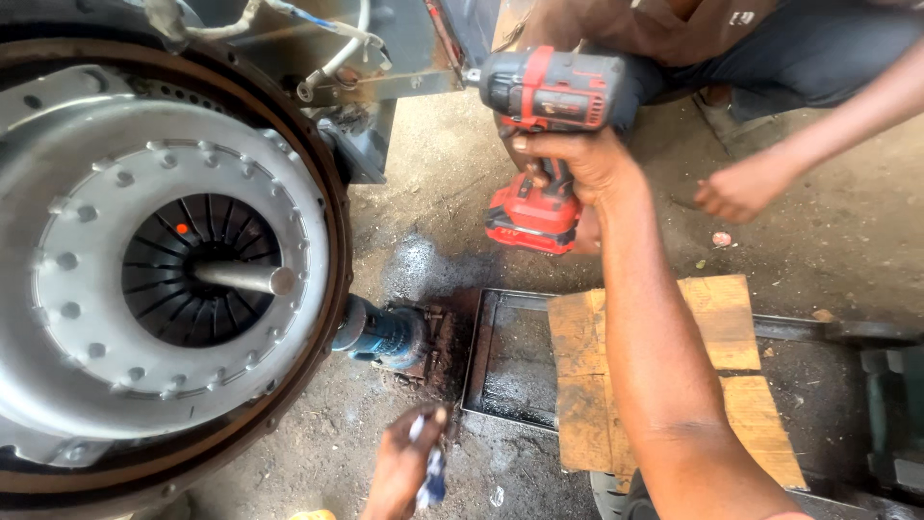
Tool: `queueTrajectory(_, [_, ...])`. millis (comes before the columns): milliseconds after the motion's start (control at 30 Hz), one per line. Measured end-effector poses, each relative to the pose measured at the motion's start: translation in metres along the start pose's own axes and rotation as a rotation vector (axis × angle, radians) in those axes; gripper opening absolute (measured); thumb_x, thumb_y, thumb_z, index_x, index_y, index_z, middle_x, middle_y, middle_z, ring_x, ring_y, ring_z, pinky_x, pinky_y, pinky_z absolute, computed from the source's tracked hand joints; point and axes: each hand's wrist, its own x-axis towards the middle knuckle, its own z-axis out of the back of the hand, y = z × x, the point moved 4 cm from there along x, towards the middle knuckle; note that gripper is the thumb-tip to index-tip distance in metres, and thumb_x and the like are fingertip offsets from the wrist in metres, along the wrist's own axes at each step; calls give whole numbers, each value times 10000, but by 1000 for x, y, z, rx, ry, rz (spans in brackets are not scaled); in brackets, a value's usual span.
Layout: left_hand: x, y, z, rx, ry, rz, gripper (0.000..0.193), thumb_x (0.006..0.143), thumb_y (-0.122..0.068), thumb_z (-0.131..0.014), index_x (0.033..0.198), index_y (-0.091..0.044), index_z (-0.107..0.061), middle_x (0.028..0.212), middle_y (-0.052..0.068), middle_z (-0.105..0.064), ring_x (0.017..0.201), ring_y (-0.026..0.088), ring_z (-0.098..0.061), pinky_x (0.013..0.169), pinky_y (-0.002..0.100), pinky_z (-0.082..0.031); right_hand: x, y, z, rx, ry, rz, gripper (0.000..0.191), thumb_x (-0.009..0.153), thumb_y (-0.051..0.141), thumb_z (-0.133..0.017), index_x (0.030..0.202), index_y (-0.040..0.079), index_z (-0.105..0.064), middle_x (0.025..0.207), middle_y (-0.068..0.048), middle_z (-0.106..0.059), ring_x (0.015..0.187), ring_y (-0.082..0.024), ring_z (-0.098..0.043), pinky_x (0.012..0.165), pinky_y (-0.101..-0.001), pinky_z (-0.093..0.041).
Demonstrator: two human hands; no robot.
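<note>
My right hand [577, 164] is closed around the grip of a red and black cordless impact driver [551, 91]. Its nose points left at a grey metal bracket [404, 67] beside the housing. My left hand [402, 470] is low in the view and holds a small blue and white object [433, 479]; what it is I cannot make out. At the left, a large round silver clutch plate [87, 279] with a steel shaft [245, 277] in its centre sits inside a dark, rusty housing ring [332, 193].
Another person crouches at the top right, one hand [741, 188] hanging over the dirt floor. Worn wooden boards [731, 323] lie on a metal frame [481, 351]. A blue jack [385, 334] stands under the housing, and white cables [332, 43] hang above.
</note>
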Motion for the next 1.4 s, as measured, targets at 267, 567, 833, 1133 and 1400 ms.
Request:
queueTrajectory(267, [30, -107, -51, -411, 52, -171, 333, 982, -246, -606, 1212, -40, -733, 798, 63, -730, 537, 139, -544, 442, 294, -423, -22, 38, 9, 19, -32, 108, 318, 804, 5, -813, 1104, 11, -708, 879, -75, -695, 654, -149, -625, 522, -295, -491])
queueTrajectory(567, [57, -153, -138, -387, 211, -218, 300, 973, -180, -624, 1230, -72, -735, 807, 47, -737, 603, 94, -538, 522, 247, -423, -21, 53, 6, 149, -49, 222, 294, 844, 34, -761, 1120, -43, -693, 873, -108, -691, 621, -176, -614, 529, -330, -501])
queueTrajectory(833, [77, -149, -163, -498, 184, -67, 508, 982, -292, -652, 1409, -30, -564, 933, 121, -728, 767, 132, -686, 693, 296, -574, -23, 60, -2, 192, -18, 270, 305, 873, 35, -754, 1146, -74, -674, 863, -116, -662, 650, -185, -600, 533, -344, -482])
queueTrajectory(1133, [76, -111, -212, -416, 260, 125, 826, 884, -460, -685, 1518, -43, -357, 1225, 238, -713, 926, 169, -689, 784, 374, -581, -28, 68, 2, 148, 72, 266, 322, 930, 110, -753, 1173, -90, -681, 748, -129, -603, 555, -210, -579, 561, -317, -496])
queueTrajectory(1400, [72, -78, -250, -968, 574, 159, 596, 907, -267, -648, 1402, 3, -455, 1213, 219, -720, 623, 98, -607, 521, 240, -547, -31, 73, 7, 146, 93, 291, 257, 991, 82, -743, 1173, -86, -673, 712, -126, -590, 590, -208, -584, 587, -330, -509])
